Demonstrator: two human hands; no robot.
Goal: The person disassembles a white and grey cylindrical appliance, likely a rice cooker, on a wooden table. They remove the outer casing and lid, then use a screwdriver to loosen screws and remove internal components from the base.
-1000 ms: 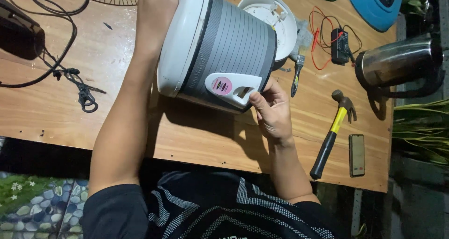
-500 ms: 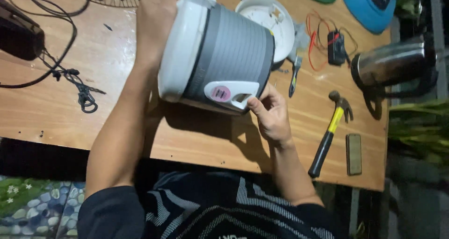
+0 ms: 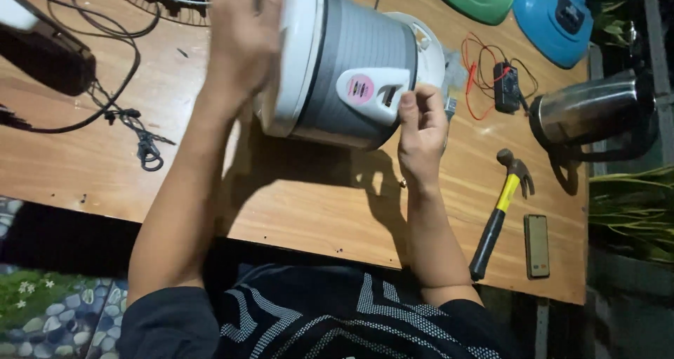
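The rice cooker [image 3: 351,64], lying on its side at 12 o'clock on the wooden table [image 3: 295,197], has been rolled since the earlier frames, bringing its pink-labelled panel further up. It is grasped by the left hand [image 3: 242,40] at the rim, while the right hand [image 3: 421,124] is pinched onto the panel at 3 o'clock, so handling is judged under way.

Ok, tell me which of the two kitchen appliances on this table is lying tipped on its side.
The grey-and-white rice cooker, held by both hands; the steel kettle isn't.

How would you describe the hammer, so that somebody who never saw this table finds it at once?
Start at the wooden table and go to its right part, below the shiny steel kettle. The hammer lies there flat, between the person's right hand and a small dark phone. Only it has a yellow and black handle with a metal claw head.
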